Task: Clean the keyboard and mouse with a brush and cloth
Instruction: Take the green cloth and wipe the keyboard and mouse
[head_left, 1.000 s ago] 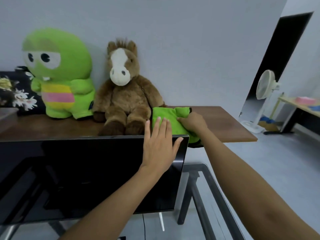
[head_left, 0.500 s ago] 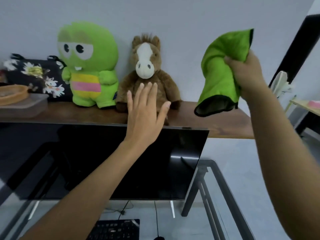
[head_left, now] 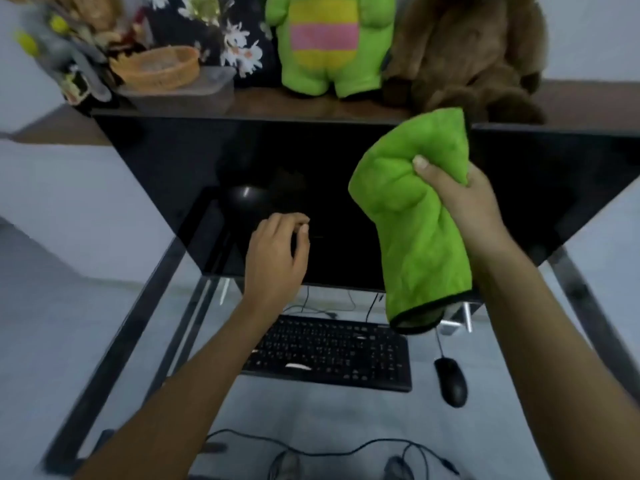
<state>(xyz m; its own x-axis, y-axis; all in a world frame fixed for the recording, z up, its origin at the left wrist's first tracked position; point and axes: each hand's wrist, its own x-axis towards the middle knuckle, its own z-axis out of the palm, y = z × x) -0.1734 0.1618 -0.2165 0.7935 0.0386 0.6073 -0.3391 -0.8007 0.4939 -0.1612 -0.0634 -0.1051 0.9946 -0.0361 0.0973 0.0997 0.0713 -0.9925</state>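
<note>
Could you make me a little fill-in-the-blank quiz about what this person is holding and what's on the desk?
1. The right hand grips a cloth whose colour is ____.
2. The left hand holds ____.
3. The mouse lies to the ____ of the keyboard.
4. The cloth's lower hem is trimmed in ____.

Missing words: green; nothing; right; black

Looking down through a glass desk [head_left: 346,417] on a dark frame [head_left: 114,344] to pale floor [head_left: 52,306]. Standing behind it, a wooden shelf [head_left: 588,98] against a plain light wall [head_left: 588,36]. Trailing cables [head_left: 311,452] underneath.
</note>
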